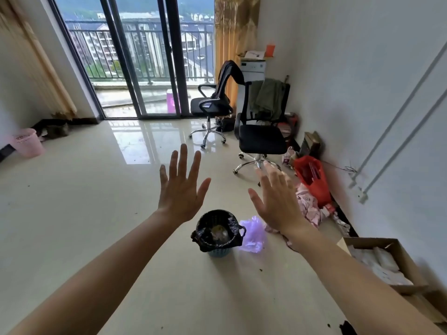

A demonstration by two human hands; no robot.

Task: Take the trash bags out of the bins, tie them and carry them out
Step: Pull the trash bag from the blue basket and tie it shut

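Note:
A small teal bin (pixel 219 252) stands on the floor in front of me, lined with a black trash bag (pixel 205 238) whose rim folds over the edge; rubbish shows inside. A crumpled purple plastic bag (pixel 254 234) lies just right of it. A pink bin (pixel 27 142) stands far left by the wall. My left hand (pixel 181 187) is raised above the teal bin, fingers spread, holding nothing. My right hand (pixel 275 199) is held up to the right of it, also open and empty.
Two black office chairs (pixel 260 139) stand ahead to the right, near the balcony glass doors (pixel 135 56). A red bag (pixel 312 177), pink cloth (pixel 308 206) and clutter line the right wall. An open cardboard box (pixel 396 250) sits at near right. Glossy tile floor (pixel 84 201) spreads left.

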